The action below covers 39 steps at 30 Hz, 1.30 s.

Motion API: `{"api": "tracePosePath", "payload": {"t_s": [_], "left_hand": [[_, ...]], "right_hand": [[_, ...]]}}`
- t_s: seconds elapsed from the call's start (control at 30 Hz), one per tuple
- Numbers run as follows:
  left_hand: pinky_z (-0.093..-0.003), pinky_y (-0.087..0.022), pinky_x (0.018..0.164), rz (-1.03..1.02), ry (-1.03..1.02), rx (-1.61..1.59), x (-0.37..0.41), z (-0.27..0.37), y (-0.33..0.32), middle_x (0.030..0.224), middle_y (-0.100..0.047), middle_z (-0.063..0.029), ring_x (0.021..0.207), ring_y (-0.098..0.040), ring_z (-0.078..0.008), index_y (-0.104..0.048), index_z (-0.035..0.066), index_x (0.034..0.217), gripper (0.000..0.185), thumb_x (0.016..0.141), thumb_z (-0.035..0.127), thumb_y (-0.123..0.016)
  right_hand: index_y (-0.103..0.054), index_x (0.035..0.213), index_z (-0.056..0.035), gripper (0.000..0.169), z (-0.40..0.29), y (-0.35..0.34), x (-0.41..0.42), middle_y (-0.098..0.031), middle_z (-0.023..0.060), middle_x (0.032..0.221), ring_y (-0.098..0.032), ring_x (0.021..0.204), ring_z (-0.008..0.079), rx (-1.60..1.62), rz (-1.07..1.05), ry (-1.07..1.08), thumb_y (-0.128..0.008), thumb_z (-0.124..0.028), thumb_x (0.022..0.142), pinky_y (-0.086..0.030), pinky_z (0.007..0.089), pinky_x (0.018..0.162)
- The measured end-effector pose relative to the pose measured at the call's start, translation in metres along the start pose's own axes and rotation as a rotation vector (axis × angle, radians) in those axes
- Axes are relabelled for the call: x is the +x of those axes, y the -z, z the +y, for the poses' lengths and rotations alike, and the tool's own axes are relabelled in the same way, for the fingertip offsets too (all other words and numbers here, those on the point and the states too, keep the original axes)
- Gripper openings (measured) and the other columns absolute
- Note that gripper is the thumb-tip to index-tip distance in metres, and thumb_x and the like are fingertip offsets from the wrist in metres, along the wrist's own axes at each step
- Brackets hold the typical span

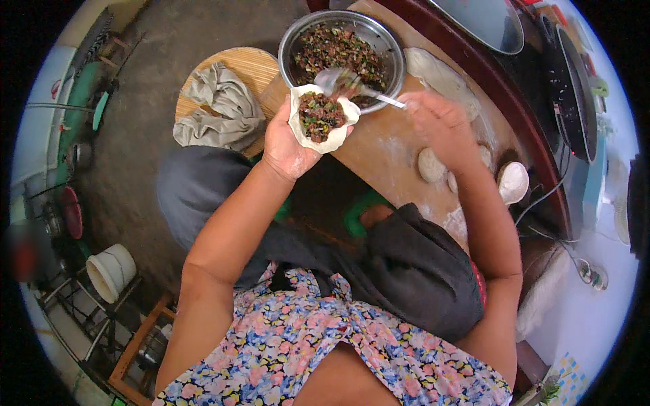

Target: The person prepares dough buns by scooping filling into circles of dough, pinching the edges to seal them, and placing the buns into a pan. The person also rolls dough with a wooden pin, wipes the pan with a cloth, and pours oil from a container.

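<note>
My left hand (289,144) is raised with a round dough wrapper (332,139) cupped in its palm, and a mound of chopped meat and greens filling (320,115) sits on the dough. My right hand (439,122), blurred, grips the handle of a metal spoon (391,99). The spoon's bowl holds some filling, between the wrapper and a steel bowl of filling (398,83). A long piece of dough (442,73) lies right of the bowl on the floured wooden board (376,162). Several dough balls (431,165) rest under and beside my right forearm.
A round slatted tray (244,56) with a crumpled cloth (223,101) stands left of the board. A flour-covered scoop or ladle (513,182) lies by the board's right edge. Pans (574,96) and a cable (551,190) are further right. A white bucket (111,271) is at lower left.
</note>
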<state>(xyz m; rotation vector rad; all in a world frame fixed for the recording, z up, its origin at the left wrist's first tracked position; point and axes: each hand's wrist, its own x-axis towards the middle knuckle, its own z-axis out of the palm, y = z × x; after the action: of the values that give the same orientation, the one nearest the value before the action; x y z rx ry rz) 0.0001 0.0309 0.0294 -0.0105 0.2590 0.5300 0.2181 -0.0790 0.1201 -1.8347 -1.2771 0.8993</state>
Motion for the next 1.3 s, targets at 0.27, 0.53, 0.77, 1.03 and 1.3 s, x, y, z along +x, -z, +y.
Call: {"api": "tracePosePath", "payload": {"t_s": [0.27,0.53,0.77,1.03,1.3], "left_hand": [[-0.0574,-0.050,0.092,-0.003,-0.008,0.101,0.006,0.031,-0.027,0.132,-0.054,-0.0150,0.119,-0.055,-0.0362,-0.047,0.007,0.133,0.050,0.102,0.044,-0.033],[-0.0541,-0.052,0.087,-0.022,-0.047,0.075,0.023,0.020,-0.010,0.130,-0.055,-0.0147,0.116,-0.056,-0.0353,-0.047,0.008,0.132,0.050,0.102,0.044,-0.031],[-0.0559,-0.050,0.092,-0.019,-0.061,-0.023,0.042,-0.005,-0.025,0.132,-0.053,-0.0161,0.119,-0.054,-0.0372,-0.046,0.007,0.134,0.052,0.103,0.044,-0.028],[-0.0577,-0.045,0.099,-0.080,-0.034,-0.109,0.044,-0.018,-0.026,0.135,-0.049,-0.0210,0.122,-0.050,-0.0402,-0.041,0.005,0.136,0.055,0.103,0.045,-0.026],[-0.0567,-0.045,0.100,-0.089,-0.007,-0.088,0.044,-0.023,-0.026,0.135,-0.049,-0.0220,0.122,-0.051,-0.0398,-0.042,0.004,0.136,0.056,0.103,0.046,-0.025]], "right_hand": [[-0.064,0.111,-0.0003,0.026,0.065,0.002,0.051,-0.068,0.0125,0.095,-0.063,0.090,0.0205,-0.309,0.074,0.034,-0.053,-0.019,0.097,-0.049,0.0329,0.083],[-0.068,0.101,-0.0057,0.019,0.040,-0.018,0.040,-0.067,0.0157,0.098,-0.065,0.088,0.0368,-0.756,0.264,0.280,-0.060,-0.019,0.091,-0.052,0.0441,0.079],[-0.065,0.108,0.0005,0.025,0.047,-0.045,0.027,-0.067,0.0109,0.100,-0.065,0.090,0.0181,0.069,0.222,0.226,-0.070,-0.003,0.083,-0.053,0.0289,0.078],[-0.067,0.106,-0.0008,0.027,0.046,-0.044,0.025,-0.068,0.0135,0.096,-0.067,0.088,0.0246,-0.096,0.380,0.430,-0.070,-0.001,0.080,-0.053,0.0315,0.077],[-0.065,0.098,-0.0021,0.020,0.036,-0.035,0.025,-0.066,0.0148,0.094,-0.065,0.086,0.0312,-0.162,0.302,0.533,-0.067,0.003,0.078,-0.052,0.0355,0.075]]}}
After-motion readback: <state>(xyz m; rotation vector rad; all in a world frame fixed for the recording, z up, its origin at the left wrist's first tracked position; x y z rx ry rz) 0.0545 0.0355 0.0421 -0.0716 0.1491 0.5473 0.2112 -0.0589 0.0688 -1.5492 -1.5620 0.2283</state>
